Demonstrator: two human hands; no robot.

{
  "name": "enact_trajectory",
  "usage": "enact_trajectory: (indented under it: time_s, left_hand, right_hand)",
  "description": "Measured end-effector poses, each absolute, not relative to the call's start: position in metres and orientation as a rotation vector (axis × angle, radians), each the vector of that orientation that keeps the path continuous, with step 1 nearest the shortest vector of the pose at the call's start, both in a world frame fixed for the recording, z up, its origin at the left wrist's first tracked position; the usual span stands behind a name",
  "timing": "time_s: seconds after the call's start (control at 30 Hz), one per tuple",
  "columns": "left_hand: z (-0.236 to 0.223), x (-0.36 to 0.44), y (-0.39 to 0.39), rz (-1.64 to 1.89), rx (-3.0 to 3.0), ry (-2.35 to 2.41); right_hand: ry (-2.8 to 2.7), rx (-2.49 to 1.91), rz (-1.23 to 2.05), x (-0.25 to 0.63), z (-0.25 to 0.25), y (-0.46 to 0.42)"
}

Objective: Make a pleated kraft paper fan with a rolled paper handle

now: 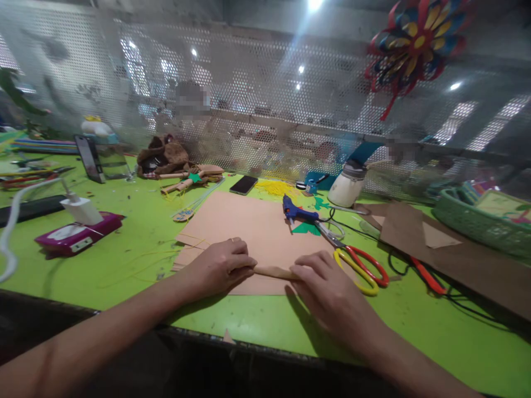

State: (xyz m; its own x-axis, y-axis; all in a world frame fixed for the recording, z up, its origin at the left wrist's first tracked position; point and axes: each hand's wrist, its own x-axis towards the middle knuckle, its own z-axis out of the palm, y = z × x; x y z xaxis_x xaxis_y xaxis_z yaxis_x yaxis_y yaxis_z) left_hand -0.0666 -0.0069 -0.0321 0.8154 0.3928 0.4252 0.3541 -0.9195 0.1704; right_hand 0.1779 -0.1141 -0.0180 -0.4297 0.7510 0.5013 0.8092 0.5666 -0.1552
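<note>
A thin roll of tan paper [274, 271] lies crosswise between my hands, low over the stack of tan paper sheets [244, 221]. My left hand [222, 265] closes its fingers around the roll's left end. At the other end my right hand [327, 284] pinches the roll between thumb and fingers. Just right of my right hand are scissors [360, 271] with yellow and red handles. A blue glue gun [299, 211] rests on the sheets beyond, beside a green paper piece [307, 228].
At left stands a purple power strip [78, 235] with a white charger [82, 211]. Along the back are a phone [243, 185], rolled paper pieces with a green star [194, 177], and a white bottle [347, 185]. Brown cardboard [402, 232] and a green basket [477, 221] occupy the right.
</note>
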Motion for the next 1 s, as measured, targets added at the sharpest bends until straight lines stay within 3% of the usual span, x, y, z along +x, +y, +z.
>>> enact_trajectory:
  time_s: [0.23, 1.0]
  left_hand:
    - [-0.035, -0.067, -0.006, 0.710, 2.928, 0.595]
    - [-0.033, -0.065, -0.008, 0.675, 2.963, 0.618]
  right_hand:
    - [-2.367, -1.333, -0.220, 0.163, -0.049, -0.091]
    - [-2.486, -1.170, -0.540, 0.164, -0.039, -0.081]
